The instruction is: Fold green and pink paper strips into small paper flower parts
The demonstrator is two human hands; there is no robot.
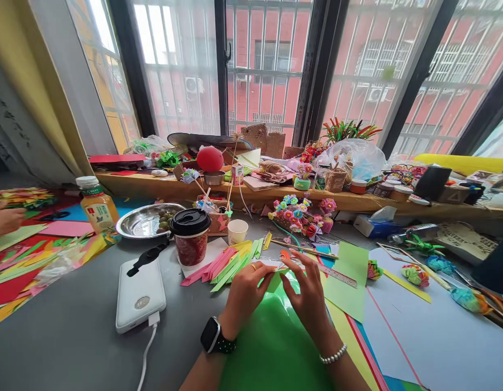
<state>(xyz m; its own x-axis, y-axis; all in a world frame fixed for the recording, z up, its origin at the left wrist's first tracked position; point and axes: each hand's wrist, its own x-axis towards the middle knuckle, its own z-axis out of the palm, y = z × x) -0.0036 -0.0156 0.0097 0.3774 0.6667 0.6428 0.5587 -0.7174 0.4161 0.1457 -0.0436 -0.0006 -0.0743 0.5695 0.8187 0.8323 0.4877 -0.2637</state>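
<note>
My left hand (pixel 245 293), with a black watch on its wrist, and my right hand (pixel 306 293), with a pearl bracelet, both pinch a small folded piece of green paper (pixel 275 281) between their fingertips. Under them lies a large green sheet (pixel 271 347) on the grey table (pixel 72 347). Just beyond my hands lie several cut paper strips (pixel 225 263) in pink, green and yellow, and a ruler (pixel 337 274) on a light green sheet (pixel 349 282).
A white power bank (pixel 139 293) with a cable lies to the left, with a lidded coffee cup (pixel 190 234), a small paper cup (pixel 237 231), a steel bowl (pixel 148 220) and a juice bottle (pixel 97 205) behind. Another person's hand (pixel 5 220) shows at far left. Paper flowers (pixel 300 213) and a cluttered shelf (pixel 276 190) stand behind.
</note>
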